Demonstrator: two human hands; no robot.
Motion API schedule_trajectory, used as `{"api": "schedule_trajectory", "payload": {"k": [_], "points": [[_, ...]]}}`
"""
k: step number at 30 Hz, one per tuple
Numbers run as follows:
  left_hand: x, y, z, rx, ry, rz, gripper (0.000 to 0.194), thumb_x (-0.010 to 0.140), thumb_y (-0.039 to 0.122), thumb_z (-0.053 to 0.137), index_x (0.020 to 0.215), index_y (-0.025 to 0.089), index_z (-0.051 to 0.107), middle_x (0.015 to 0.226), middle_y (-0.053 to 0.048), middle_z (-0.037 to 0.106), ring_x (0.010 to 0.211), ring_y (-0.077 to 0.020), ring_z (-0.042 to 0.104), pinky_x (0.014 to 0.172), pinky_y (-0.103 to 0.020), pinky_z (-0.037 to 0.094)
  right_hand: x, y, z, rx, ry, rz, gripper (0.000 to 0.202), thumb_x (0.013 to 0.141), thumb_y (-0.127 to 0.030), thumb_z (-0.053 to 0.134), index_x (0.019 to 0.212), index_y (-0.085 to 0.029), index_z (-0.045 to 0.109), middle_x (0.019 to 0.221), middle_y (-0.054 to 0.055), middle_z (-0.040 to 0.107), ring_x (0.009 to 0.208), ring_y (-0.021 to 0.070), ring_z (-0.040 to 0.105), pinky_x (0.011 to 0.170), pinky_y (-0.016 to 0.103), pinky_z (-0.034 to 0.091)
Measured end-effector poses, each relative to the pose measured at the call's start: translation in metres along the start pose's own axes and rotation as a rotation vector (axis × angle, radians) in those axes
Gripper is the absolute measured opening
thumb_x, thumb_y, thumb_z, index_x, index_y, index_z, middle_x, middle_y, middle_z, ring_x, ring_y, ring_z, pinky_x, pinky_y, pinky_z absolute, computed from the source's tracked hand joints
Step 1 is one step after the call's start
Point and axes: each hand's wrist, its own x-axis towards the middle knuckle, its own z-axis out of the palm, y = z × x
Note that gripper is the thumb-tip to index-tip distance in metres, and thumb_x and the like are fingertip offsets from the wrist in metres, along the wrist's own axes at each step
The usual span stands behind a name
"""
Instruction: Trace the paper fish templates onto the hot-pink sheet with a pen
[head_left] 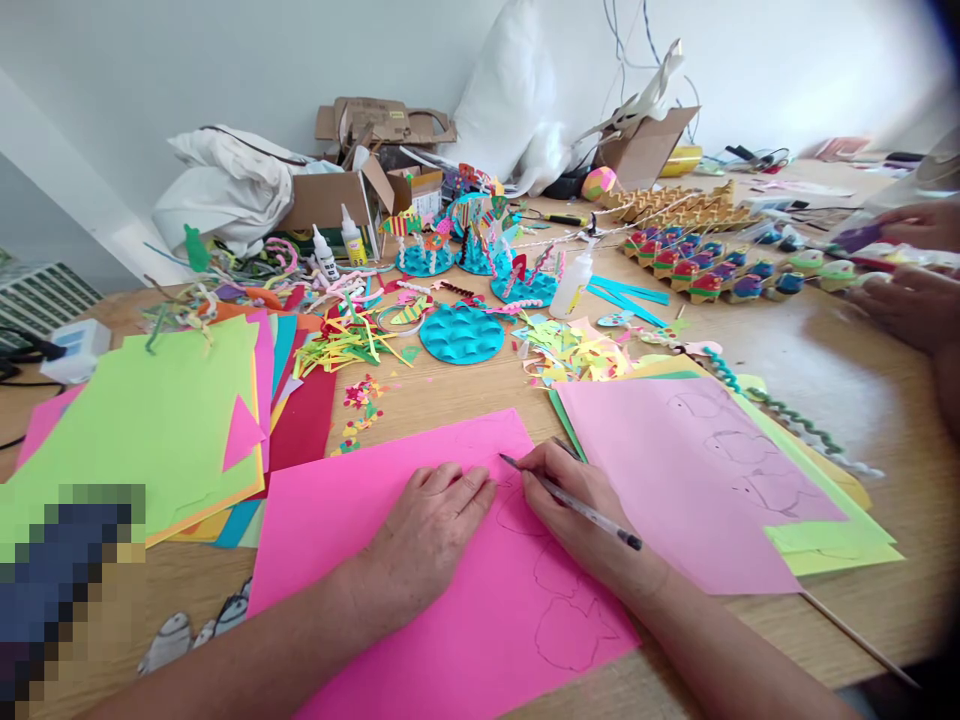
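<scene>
1. A pen (592,515) is pinched between the thumb and fingers of the right hand (581,500); its tip is placed at the upper part of a bright pink sheet (360,580), but whether the paper is touched cannot be told.
2. The left hand (439,520) is laid flat on this sheet, with the fingers close together.
3. The sheet is spread on the counter (420,390), and fish outlines (574,635) are drawn along its right side.
4. Similar outlines are seen on a pale pink sheet (637,470), at the right.
</scene>
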Motion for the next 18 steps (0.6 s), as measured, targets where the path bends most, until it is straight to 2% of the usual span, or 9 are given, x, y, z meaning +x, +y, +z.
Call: {"api": "schedule_trajectory", "payload": {"k": [4,8,12,15,18], "points": [[0.000,0.000,0.001,0.002,-0.011,-0.007,0.044,0.086,0.014,0.045,0.129,0.016,0.036,0.128,-0.006,0.046,0.107,-0.0201,0.042,0.086,-0.034,0.038,0.000,0.001,0.000,0.023,0.012,0.005,0.009,0.079,-0.021,0.044,0.080,-0.019,0.053,0.064,-0.001,0.057,0.058,0.0132,0.055,0.053,0.024,0.040],[-0.001,0.000,0.000,0.000,-0.010,-0.006,0.042,0.087,0.013,0.043,0.128,0.017,0.038,0.128,-0.006,0.046,0.107,-0.0205,0.042,0.086,-0.035,0.038,-0.001,-0.003,-0.008,0.164,0.047,0.095,0.011,0.079,-0.023,0.043,0.081,-0.020,0.053,0.061,-0.001,0.059,0.056,0.0135,0.055,0.053,0.024,0.040],[-0.001,0.000,-0.002,-0.025,0.003,0.002,0.041,0.087,0.013,0.042,0.127,0.018,0.039,0.127,-0.005,0.047,0.105,-0.0205,0.042,0.087,-0.035,0.038,-0.002,-0.006,-0.016,0.286,-0.021,0.153,0.009,0.075,-0.020,0.043,0.076,-0.020,0.051,0.059,-0.002,0.058,0.055,0.0130,0.053,0.052,0.024,0.039],[-0.001,0.000,-0.004,-0.030,0.003,-0.002,0.041,0.086,0.012,0.044,0.126,0.022,0.041,0.127,-0.005,0.046,0.106,-0.0206,0.042,0.087,-0.035,0.038,-0.002,-0.003,-0.016,0.287,-0.075,0.136,0.008,0.072,-0.017,0.043,0.069,-0.020,0.049,0.057,-0.003,0.052,0.053,0.0119,0.048,0.049,0.023,0.035],[-0.001,0.000,-0.005,-0.029,-0.002,-0.002,0.041,0.085,0.012,0.045,0.124,0.024,0.043,0.128,-0.005,0.045,0.107,-0.0215,0.041,0.086,-0.036,0.038,0.000,-0.001,-0.015,0.271,-0.076,0.104,0.008,0.070,-0.016,0.042,0.065,-0.020,0.048,0.056,-0.003,0.047,0.053,0.0116,0.044,0.048,0.023,0.033]]}}
